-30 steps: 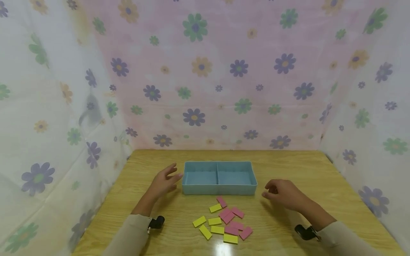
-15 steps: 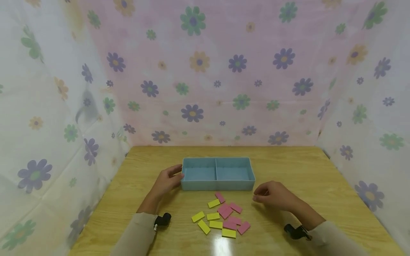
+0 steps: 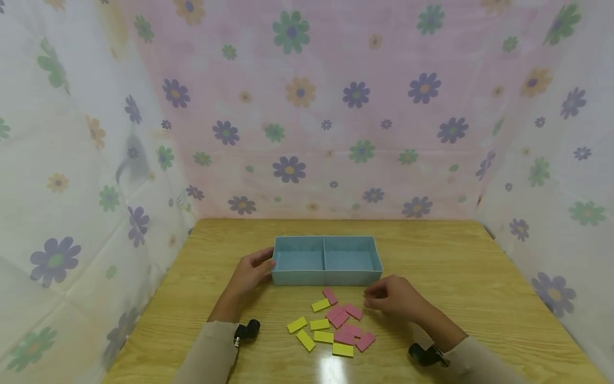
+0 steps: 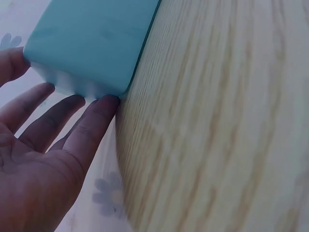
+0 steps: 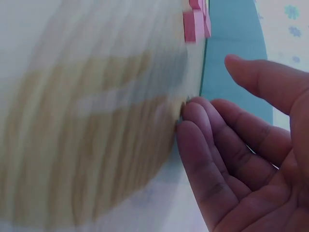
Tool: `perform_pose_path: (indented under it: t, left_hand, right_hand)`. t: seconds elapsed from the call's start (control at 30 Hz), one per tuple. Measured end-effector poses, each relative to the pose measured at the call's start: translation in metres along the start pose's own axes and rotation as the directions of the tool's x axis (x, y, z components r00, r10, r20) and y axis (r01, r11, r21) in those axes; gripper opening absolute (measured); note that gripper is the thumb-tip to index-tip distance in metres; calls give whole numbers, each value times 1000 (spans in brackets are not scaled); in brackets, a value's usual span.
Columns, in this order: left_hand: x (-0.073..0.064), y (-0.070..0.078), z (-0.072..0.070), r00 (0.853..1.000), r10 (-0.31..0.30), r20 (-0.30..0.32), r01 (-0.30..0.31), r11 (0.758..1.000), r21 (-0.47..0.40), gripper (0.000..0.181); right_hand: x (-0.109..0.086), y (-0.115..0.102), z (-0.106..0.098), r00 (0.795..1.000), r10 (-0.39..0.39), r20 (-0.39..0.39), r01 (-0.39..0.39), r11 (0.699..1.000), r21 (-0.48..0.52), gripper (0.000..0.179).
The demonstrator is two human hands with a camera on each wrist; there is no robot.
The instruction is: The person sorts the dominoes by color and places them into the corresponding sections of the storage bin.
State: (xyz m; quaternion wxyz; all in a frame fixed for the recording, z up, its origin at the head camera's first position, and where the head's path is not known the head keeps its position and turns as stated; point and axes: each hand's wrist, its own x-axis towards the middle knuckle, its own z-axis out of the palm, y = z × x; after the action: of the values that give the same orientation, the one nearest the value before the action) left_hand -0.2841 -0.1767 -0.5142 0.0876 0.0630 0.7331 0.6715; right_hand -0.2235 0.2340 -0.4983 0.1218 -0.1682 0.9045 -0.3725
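Note:
A light blue two-compartment box [image 3: 326,278] stands on the table, nothing in either compartment. My left hand [image 3: 249,274] is at its left end; the left wrist view shows my outstretched fingertips [image 4: 104,107] touching the end wall, with the thumb at one corner. Small flat pink tiles [image 3: 366,342] and yellow tiles [image 3: 323,337] lie loosely scattered in front of the box, some overlapping. Just to the right of the tiles hovers my right hand [image 3: 395,300], fingers loosely bent, holding nothing. In the right wrist view, its thumb is apart from the fingers [image 5: 198,150], and pink tiles [image 5: 194,25] appear beyond.
The wooden table [image 3: 441,250] extends to both sides of the box. Flower-printed cloth [image 3: 326,106] encloses the back and sides. A small black device is strapped at each wrist.
My left hand has moved right and come into contact with the end of the box. The right hand has moved left towards the pink tiles. The tiles lie as before.

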Motion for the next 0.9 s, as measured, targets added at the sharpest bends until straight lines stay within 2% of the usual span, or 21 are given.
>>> perform_pose_path:
  t: [0.27, 0.43, 0.9]
  left_hand:
    - [1, -5, -2, 1000, -8, -9, 7, 999, -46, 52]
    - [-1, -7, -2, 1000, 1, 1, -1, 996, -85, 53]
    - [-2, -10, -1, 1000, 5, -5, -6, 995, -100, 53]
  right_hand:
    - [7, -14, 16, 999, 4, -46, -4, 1000, 18, 31]
    - [10, -20, 21, 999, 21, -30, -20, 999, 30, 32]
    - [11, -25, 29, 1000, 26, -3, -26, 1000, -1, 15]
